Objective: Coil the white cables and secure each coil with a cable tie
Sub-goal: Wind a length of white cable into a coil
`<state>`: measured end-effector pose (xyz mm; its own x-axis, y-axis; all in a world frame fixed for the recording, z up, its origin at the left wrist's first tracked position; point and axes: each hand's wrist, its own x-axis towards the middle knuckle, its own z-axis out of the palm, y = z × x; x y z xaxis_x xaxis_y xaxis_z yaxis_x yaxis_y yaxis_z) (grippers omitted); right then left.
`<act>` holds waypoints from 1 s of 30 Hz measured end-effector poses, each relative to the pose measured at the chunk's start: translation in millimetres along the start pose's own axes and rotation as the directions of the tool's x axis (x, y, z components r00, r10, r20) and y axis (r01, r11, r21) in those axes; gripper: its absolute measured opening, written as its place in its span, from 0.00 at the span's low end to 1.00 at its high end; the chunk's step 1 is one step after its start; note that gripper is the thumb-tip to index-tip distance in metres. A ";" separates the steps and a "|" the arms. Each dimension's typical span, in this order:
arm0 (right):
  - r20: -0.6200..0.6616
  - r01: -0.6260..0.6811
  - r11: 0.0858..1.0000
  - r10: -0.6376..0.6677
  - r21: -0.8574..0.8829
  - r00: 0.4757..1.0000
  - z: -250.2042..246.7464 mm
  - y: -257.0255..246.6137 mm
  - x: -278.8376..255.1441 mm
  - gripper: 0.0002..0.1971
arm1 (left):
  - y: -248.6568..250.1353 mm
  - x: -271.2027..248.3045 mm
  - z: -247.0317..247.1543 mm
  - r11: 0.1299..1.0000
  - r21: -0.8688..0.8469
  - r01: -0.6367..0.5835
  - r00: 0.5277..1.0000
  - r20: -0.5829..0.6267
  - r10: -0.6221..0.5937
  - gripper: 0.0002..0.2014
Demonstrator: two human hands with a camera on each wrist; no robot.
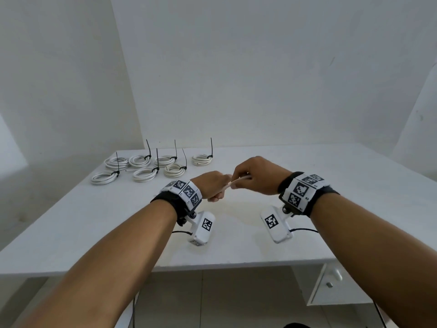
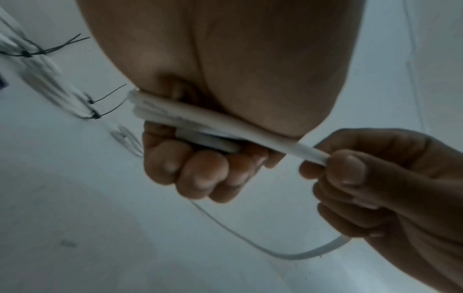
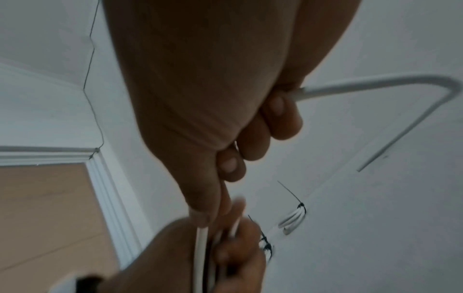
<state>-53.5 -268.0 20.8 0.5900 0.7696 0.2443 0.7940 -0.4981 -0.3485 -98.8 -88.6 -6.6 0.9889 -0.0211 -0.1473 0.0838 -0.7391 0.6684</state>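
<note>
Above the middle of the white table [image 1: 307, 233], my left hand [image 1: 214, 187] grips a small bundle of white cable [image 1: 238, 181] loops in its fist. The left wrist view shows its fingers [image 2: 195, 174] curled round several turns of the cable [image 2: 190, 121]. My right hand [image 1: 250, 176] pinches one strand just right of the bundle between thumb [image 2: 348, 168] and fingers. From the right hand a loose length of cable [image 3: 375, 85] bends away, ending free. That same slack [image 2: 275, 251] hangs in a curve below both hands.
Several finished white coils [image 1: 142, 166], each bound with a black cable tie [image 1: 211, 147] whose tail sticks up, lie in two rows at the table's back left. A white drawer [image 1: 331, 285] sits under the table at the right. Walls stand close behind.
</note>
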 end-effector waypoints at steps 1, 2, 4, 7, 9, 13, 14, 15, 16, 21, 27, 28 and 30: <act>-0.022 -0.015 0.999 0.016 0.034 1.000 -4.4 3.7 -0.4 0.05 | -4.3 0.1 2.9 0.995 -0.091 0.028 0.999 0.034 -0.025 0.25; -0.036 -0.026 0.997 0.028 0.066 0.999 -8.2 6.7 -0.5 0.05 | -7.1 -0.6 6.9 0.977 -0.203 0.057 0.997 0.069 -0.044 0.25; -0.047 -0.029 0.992 0.035 0.123 0.998 -13.6 11.4 0.0 0.05 | -8.0 -5.0 14.1 0.917 -0.388 0.088 0.991 0.128 -0.041 0.27; -0.101 -0.028 0.976 0.051 0.218 0.994 -19.8 19.4 0.4 0.07 | -1.4 -13.1 21.2 0.836 -0.546 0.047 0.975 0.208 0.081 0.29; -0.147 -0.030 0.957 0.075 0.287 0.986 -21.1 23.7 -0.2 0.09 | 6.0 -18.7 18.8 0.766 -0.643 0.011 0.968 0.200 0.154 0.27; -0.227 -0.007 0.879 0.131 0.478 0.965 -9.8 22.0 -1.5 0.12 | 26.9 -27.5 7.7 0.595 -0.802 -0.056 0.949 0.143 0.282 0.24; -0.231 -0.002 0.855 0.143 0.519 0.962 -5.7 19.4 -1.5 0.15 | 30.7 -29.1 5.4 0.557 -0.828 -0.069 0.941 0.132 0.313 0.24; -0.233 0.012 0.831 0.142 0.556 0.962 -1.5 16.9 -1.5 0.20 | 33.7 -30.3 3.2 0.523 -0.849 -0.080 0.932 0.122 0.341 0.24; -0.236 0.028 0.809 0.139 0.588 0.962 2.3 13.9 -1.1 0.24 | 36.5 -31.6 1.3 0.489 -0.868 -0.088 0.921 0.116 0.371 0.24; -0.254 0.003 0.793 0.192 0.609 0.948 19.3 5.2 7.4 0.29 | 53.4 -32.9 -7.8 0.233 -0.960 -0.156 0.861 -0.017 0.507 0.23; -0.201 -0.040 0.901 0.139 0.432 0.970 34.1 -0.1 7.6 0.21 | 63.2 -19.0 -33.2 -0.100 -0.936 -0.338 0.907 -0.353 0.231 0.27; -0.190 -0.028 0.915 0.113 0.402 0.975 34.9 -1.8 6.4 0.20 | 62.6 -15.2 -38.0 -0.156 -0.915 -0.372 0.909 -0.394 0.139 0.26; -0.186 -0.007 0.945 0.072 0.328 0.980 34.6 -4.4 4.4 0.24 | 59.0 -8.3 -46.1 -0.230 -0.861 -0.454 0.890 -0.451 -0.067 0.25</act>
<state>-59.5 -248.6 -7.9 0.6626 0.6440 0.3824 0.6976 -0.3448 -0.6280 -96.4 -100.9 67.6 0.9298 0.3345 0.1534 -0.3623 0.7591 0.5409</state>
